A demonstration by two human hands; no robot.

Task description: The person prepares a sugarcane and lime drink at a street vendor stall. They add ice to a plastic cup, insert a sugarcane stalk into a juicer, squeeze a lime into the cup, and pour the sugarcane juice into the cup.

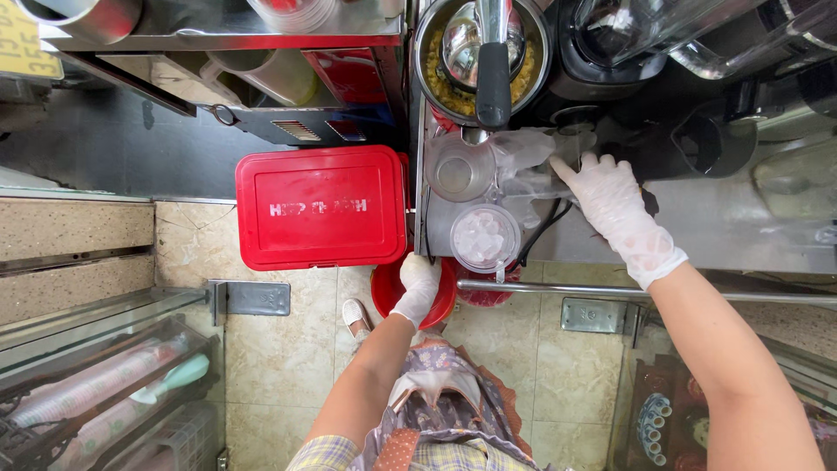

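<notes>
**Cups crowd the counter edge**

My right hand [621, 212] rests loosely on a clear cup [534, 166], fingers spread. My left hand [418, 283] reaches low to the red bucket [389, 292]; its grip I cannot tell. The ice cup [485, 236] sits near the counter [741, 218] edge; a careless nudge could tip it off.

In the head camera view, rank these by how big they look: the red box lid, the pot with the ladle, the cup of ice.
1. red box lid, clearly largest
2. pot with the ladle
3. cup of ice, smallest

The lid sits lower, farther from the camera, so it is truly bigger.
</notes>
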